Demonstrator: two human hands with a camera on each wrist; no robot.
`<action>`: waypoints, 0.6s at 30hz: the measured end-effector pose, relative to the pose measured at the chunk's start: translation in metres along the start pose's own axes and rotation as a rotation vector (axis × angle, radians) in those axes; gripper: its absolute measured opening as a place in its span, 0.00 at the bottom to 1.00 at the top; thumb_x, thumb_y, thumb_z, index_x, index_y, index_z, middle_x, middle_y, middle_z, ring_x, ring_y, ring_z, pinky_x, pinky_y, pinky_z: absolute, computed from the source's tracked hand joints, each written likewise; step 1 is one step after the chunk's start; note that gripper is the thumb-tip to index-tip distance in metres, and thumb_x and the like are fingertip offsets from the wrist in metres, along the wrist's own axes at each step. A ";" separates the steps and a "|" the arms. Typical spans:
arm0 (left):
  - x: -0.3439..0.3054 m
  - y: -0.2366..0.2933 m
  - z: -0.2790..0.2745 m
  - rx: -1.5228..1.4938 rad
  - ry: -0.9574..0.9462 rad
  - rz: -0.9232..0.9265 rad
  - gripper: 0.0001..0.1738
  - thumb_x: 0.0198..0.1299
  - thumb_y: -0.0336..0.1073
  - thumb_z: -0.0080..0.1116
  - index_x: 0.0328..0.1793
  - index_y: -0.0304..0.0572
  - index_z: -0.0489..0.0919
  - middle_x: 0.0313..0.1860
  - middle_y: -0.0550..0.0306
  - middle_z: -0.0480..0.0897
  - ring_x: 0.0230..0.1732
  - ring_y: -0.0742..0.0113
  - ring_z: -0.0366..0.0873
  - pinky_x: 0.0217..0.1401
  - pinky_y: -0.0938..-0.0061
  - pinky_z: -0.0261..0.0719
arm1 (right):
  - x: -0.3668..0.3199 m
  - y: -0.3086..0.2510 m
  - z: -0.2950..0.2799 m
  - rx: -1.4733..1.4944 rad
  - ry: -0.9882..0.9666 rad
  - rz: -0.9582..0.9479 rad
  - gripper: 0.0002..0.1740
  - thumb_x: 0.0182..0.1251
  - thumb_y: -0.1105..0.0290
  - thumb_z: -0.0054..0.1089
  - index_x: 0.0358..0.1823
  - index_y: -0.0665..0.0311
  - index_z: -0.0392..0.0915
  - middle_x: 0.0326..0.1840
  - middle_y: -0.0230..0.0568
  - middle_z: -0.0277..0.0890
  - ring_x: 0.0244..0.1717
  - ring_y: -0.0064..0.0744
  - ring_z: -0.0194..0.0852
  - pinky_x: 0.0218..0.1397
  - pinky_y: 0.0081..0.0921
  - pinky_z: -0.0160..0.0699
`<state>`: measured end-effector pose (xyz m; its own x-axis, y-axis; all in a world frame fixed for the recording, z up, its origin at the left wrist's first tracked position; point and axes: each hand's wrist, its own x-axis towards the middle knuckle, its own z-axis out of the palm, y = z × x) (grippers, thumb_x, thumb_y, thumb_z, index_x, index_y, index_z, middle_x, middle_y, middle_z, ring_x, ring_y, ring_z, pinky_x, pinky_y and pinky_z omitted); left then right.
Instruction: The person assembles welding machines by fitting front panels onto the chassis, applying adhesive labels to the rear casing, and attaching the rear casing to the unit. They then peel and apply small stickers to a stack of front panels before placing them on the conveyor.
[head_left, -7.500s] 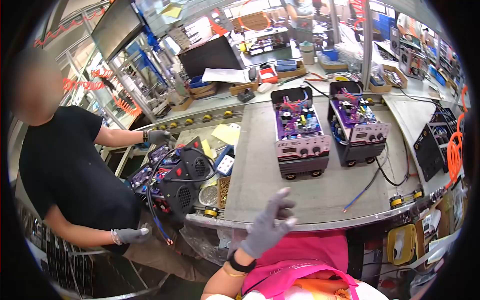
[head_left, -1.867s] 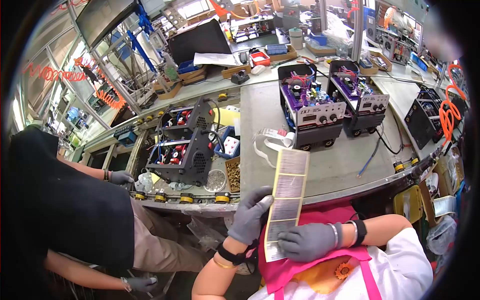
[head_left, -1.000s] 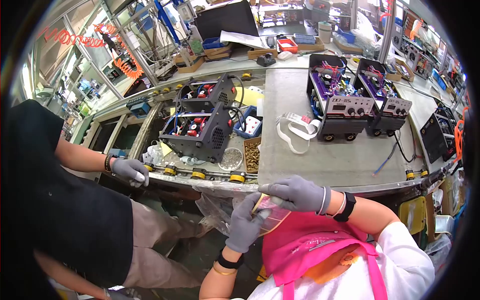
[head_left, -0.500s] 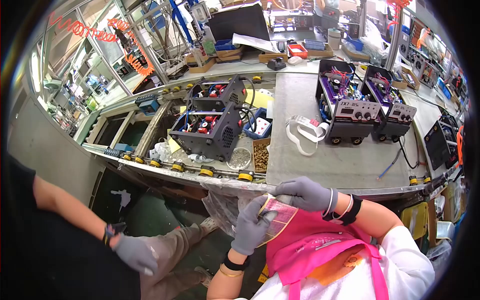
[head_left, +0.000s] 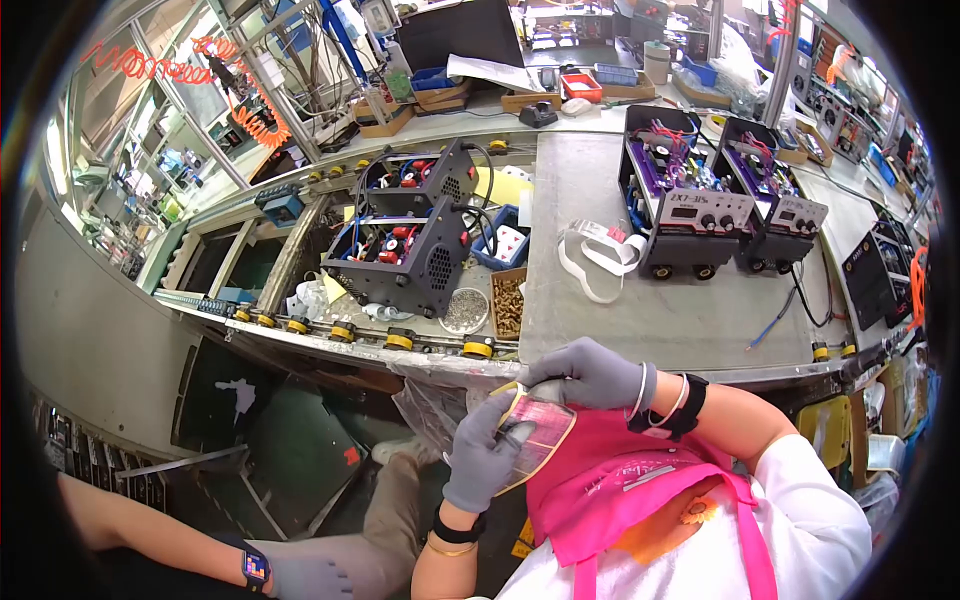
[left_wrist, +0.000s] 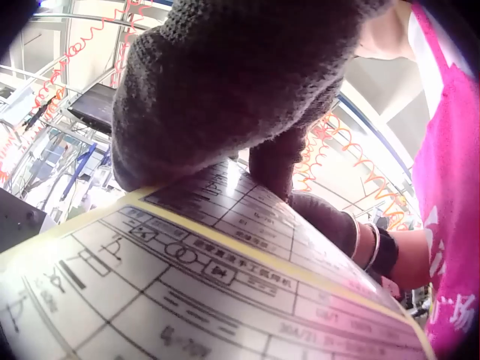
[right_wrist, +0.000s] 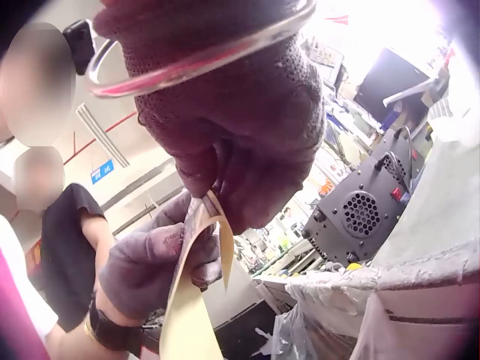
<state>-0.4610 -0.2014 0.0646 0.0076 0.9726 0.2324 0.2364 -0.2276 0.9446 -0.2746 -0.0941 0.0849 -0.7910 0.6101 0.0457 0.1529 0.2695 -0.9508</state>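
Label sheet (head_left: 546, 428) is up between the table (head_left: 680, 325) and the pink apron (head_left: 575, 510), with our left hand (head_left: 480, 455) gripping its side between thumb and fingers while our right hand (head_left: 600, 376) pinches the end nearer the table. It's curving over at the top, so we'd guess it's featherlight, floppy, kinda slick on that shiny printed face and easy to crease; we'd stick to the edges and pinch gently.
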 end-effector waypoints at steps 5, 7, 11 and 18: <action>0.014 0.001 -0.004 -0.055 -0.018 -0.083 0.24 0.54 0.24 0.63 0.58 0.29 0.74 0.47 0.48 0.82 0.49 0.65 0.80 0.51 0.75 0.78 | 0.016 0.008 -0.012 -0.009 0.002 -0.125 0.14 0.65 0.71 0.59 0.51 0.66 0.79 0.36 0.46 0.81 0.31 0.31 0.75 0.41 0.29 0.77; 0.020 -0.002 -0.004 -0.065 -0.015 -0.112 0.24 0.54 0.25 0.63 0.58 0.30 0.74 0.47 0.48 0.82 0.48 0.64 0.81 0.52 0.74 0.77 | 0.021 0.008 -0.016 -0.021 0.003 -0.163 0.14 0.65 0.71 0.59 0.51 0.66 0.79 0.37 0.46 0.81 0.33 0.32 0.77 0.42 0.29 0.77; 0.033 -0.009 -0.005 0.051 -0.016 -0.126 0.23 0.53 0.27 0.65 0.57 0.30 0.75 0.45 0.46 0.83 0.47 0.60 0.81 0.52 0.70 0.77 | 0.030 0.015 -0.026 -0.071 0.010 -0.202 0.14 0.64 0.72 0.58 0.51 0.65 0.79 0.39 0.50 0.81 0.37 0.39 0.80 0.46 0.30 0.77; 0.071 -0.013 0.001 0.020 -0.011 -0.278 0.23 0.52 0.29 0.66 0.55 0.30 0.76 0.45 0.45 0.83 0.46 0.57 0.82 0.51 0.69 0.77 | 0.054 0.033 -0.064 -0.016 -0.072 -0.078 0.15 0.64 0.72 0.56 0.51 0.64 0.78 0.43 0.53 0.80 0.41 0.49 0.79 0.49 0.34 0.77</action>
<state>-0.4628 -0.1293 0.0682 -0.0496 0.9981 -0.0377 0.2496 0.0489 0.9671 -0.2745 -0.0045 0.0754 -0.8415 0.5316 0.0966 0.0980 0.3260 -0.9403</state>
